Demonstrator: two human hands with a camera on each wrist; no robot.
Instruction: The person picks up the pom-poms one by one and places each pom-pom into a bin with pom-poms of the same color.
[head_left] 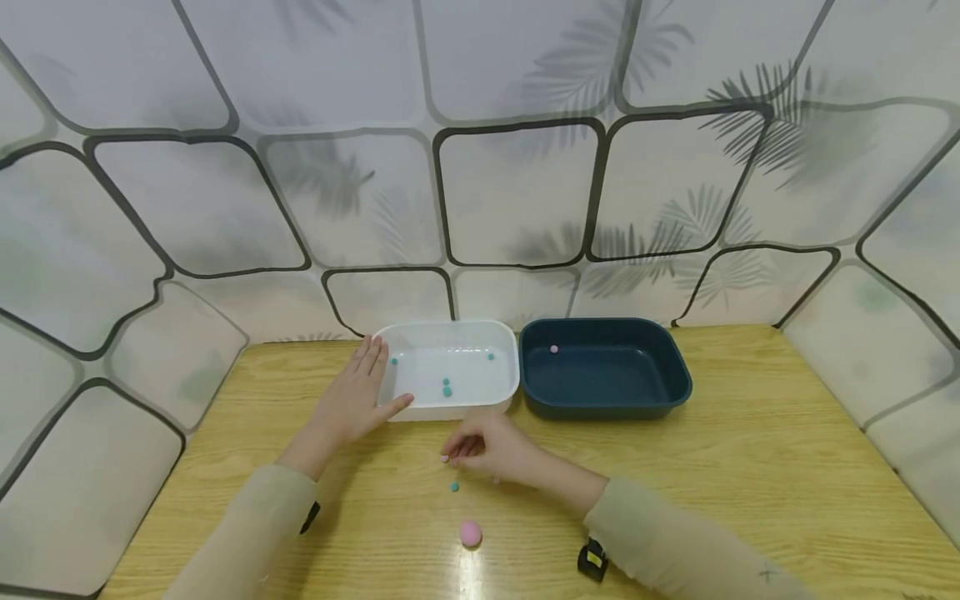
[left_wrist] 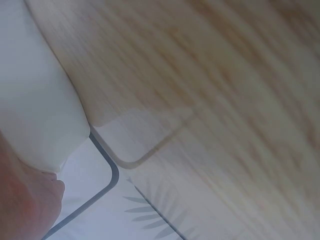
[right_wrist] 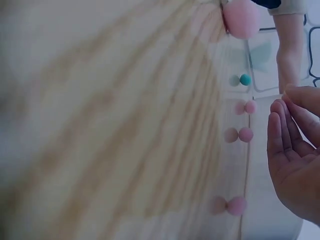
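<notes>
From my station I logged a yellowish wood-grain table, its surface glossy enough to mirror a light near the front. Far side: a white tray to the left, a dark blue tray just beside it. In front of the white tray I noted one teal ball, a larger pink ball nearer me. Right wrist view showed me three small pink balls, set apart, reflections beside them.

Booth-like space: wooden table, patterned walls
</notes>
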